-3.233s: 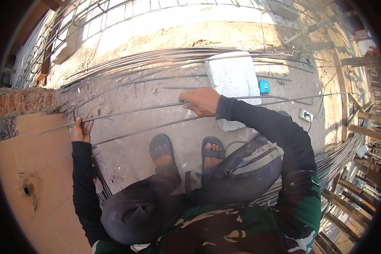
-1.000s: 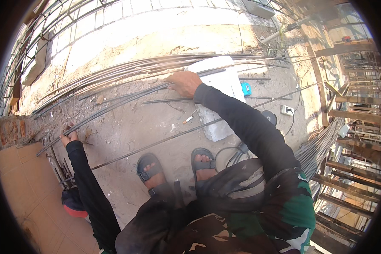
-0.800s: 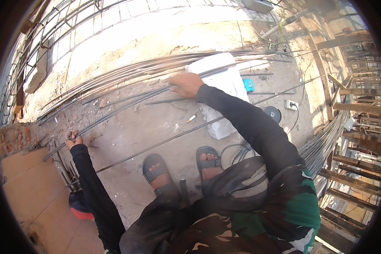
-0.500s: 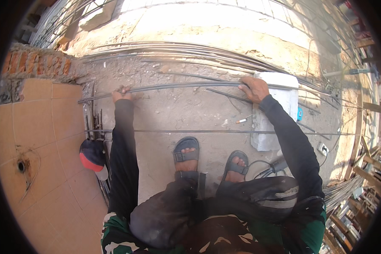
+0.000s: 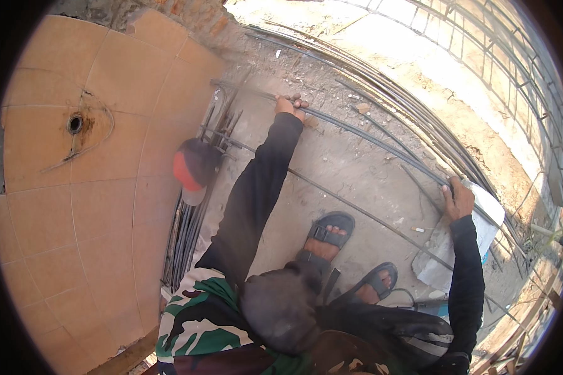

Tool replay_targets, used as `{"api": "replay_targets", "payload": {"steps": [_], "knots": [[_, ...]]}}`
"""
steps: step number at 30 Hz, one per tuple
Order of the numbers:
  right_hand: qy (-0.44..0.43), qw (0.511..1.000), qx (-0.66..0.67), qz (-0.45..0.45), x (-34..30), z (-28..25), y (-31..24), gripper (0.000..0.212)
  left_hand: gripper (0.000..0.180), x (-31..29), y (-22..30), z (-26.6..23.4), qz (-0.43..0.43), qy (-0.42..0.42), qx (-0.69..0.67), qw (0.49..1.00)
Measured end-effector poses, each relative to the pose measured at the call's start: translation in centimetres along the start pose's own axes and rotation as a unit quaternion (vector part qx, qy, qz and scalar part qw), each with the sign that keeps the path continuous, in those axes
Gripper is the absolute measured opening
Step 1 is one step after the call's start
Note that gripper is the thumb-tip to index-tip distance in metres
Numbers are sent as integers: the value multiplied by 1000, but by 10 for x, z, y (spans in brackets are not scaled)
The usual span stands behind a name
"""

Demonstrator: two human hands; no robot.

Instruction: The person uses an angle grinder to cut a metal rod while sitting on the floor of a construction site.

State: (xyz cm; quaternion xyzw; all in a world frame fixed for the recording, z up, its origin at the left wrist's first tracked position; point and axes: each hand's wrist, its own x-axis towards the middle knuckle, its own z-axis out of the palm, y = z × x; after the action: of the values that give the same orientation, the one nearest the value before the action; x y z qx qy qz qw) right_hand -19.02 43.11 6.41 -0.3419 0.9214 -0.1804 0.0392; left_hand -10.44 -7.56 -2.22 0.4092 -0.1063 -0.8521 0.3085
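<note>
Probably stiff, springy and awkwardly long, best held wide

A few slim dark rods (image 5: 372, 137) span the ground beyond the person's sandalled feet (image 5: 330, 234), running from the corner of the orange tiles (image 5: 106, 219) to over the white block (image 5: 426, 273); whether they touch the block cannot be told. The left hand (image 5: 291, 105) has its fingers curled round them near the tiles, and the right hand (image 5: 460, 197) grasps them beside the block, thumb and fingers closed about them. Their exact number is hard to count where they run together.

They look like metal, so each should be fairly light singly, heavier bunched, and rigid over short lengths, though so long a reach may let them bow and swing. Nothing suggests fragility. Surface texture cannot be made out, yet separate rods could slide or roll against one another. A spread hold, one hand towards each end, seems surest, keeping skin off the tips.
</note>
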Motion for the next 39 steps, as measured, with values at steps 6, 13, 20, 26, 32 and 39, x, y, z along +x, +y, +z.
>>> {"api": "replay_targets", "payload": {"steps": [6,13,20,26,32,39], "knots": [[-50,997,-20,58,8,4,21,29,34,2,-9,24,20,30,50,998],[-21,999,-19,28,9,7,10,26,42,-2,-4,18,28,34,144,989],[4,1000,-14,-23,11,9,1,26,54,-17,0,-23,330,188,634,674],[14,998,-55,-13,2,9,21,25,51,-57,-7,-2,554,-203,785,191],[-44,995,-91,2,12,12,25,29,26,-56,-2,15,430,-290,844,140],[-95,990,-95,29,-4,8,10,32,24,-51,1,14,403,-294,862,90]]}}
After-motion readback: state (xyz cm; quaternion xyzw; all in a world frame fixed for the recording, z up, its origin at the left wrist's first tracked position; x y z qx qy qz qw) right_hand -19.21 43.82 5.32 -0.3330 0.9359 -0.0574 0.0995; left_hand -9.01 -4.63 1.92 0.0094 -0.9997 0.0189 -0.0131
